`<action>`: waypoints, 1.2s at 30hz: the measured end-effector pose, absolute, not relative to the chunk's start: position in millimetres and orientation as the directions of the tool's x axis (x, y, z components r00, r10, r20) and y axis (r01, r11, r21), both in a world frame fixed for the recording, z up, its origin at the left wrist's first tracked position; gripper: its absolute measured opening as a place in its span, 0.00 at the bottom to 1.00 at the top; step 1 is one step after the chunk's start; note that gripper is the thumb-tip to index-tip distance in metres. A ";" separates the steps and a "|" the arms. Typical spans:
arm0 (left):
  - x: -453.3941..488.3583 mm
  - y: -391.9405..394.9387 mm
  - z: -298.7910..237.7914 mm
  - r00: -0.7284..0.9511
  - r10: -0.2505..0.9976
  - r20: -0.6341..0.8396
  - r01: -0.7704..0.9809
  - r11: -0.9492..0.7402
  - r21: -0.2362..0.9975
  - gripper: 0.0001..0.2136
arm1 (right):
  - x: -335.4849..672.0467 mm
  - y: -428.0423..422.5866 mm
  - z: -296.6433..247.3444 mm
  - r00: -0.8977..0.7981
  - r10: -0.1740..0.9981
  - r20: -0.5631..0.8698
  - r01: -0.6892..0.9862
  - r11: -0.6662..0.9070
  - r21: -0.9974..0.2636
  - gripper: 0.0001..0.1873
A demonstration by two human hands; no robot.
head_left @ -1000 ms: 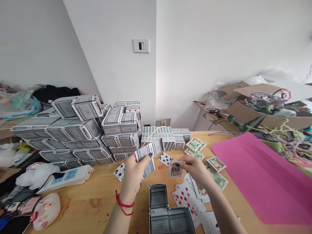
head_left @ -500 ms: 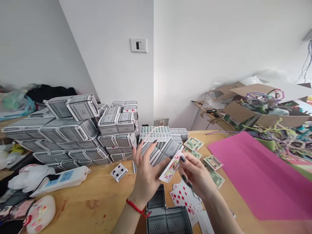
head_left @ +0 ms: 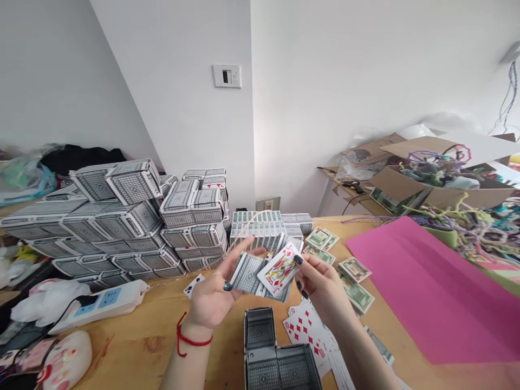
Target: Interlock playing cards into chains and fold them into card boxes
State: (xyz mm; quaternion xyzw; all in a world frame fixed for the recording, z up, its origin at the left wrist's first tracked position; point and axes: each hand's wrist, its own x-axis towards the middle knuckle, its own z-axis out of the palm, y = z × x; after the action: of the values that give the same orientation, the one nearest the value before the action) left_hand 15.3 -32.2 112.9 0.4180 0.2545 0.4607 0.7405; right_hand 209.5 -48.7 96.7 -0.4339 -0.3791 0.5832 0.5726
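My left hand (head_left: 213,295) grips the left end of a joined piece of playing cards (head_left: 248,274) with grey patterned backs, thumb in front and fingers mostly behind it. My right hand (head_left: 325,281) pinches a jack of diamonds (head_left: 280,269) by its right edge. That card lies tilted, face toward me, across the front of the grey piece and hides part of it. Below both hands stands an open-topped box form (head_left: 286,365) built of grey-backed cards. Beside it is a loose pile of face-up cards (head_left: 304,327), a ten of diamonds among them.
Stacked card-built blocks (head_left: 117,222) fill the back left. A white power strip (head_left: 103,303) and a spade card (head_left: 193,285) lie left. Green banknote-like bundles (head_left: 355,292), a pink sheet (head_left: 430,303), tangled yarn (head_left: 467,227) and a cardboard box (head_left: 442,197) are on the right.
My left hand has moved left and down, going from spread fingers near the jack to a grip on the grey piece's left end. The jack, still in my right hand, has turned to face me.
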 end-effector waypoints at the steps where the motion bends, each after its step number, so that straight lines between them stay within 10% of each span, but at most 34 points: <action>1: 14.0 -33.1 114.2 0.535 0.844 -0.037 -0.467 0.331 0.820 0.32 | 208.8 -49.2 96.3 0.007 0.998 -0.060 -0.296 -0.055 -0.954 0.17; 7: 16.3 -34.4 109.8 0.620 0.733 -0.280 -0.302 0.553 0.776 0.19 | 210.8 -52.4 100.8 -0.115 0.993 -0.006 -0.164 -0.025 -0.986 0.16; 16: 15.6 -35.1 100.1 0.642 0.717 -0.273 -0.242 0.527 0.815 0.16 | 215.7 -48.7 100.5 -0.168 0.986 -0.009 -0.155 -0.035 -0.987 0.18; 29: 12.6 -24.2 89.8 0.531 0.819 -0.216 -0.516 0.515 0.684 0.20 | 253.6 -48.8 104.2 0.038 0.997 0.062 -0.372 0.072 -0.925 0.13; 36: 26.3 -25.7 102.0 0.343 0.916 -0.206 -0.578 0.379 0.723 0.19 | 232.7 -45.3 97.8 -0.146 0.985 -0.092 0.034 -0.088 -0.996 0.19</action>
State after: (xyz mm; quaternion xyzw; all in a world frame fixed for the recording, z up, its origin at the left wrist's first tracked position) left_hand 26.3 -25.7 102.0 0.2762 0.3066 0.4841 0.7716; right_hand 232.7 -45.3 97.8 -0.4905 -0.5192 0.5510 0.4316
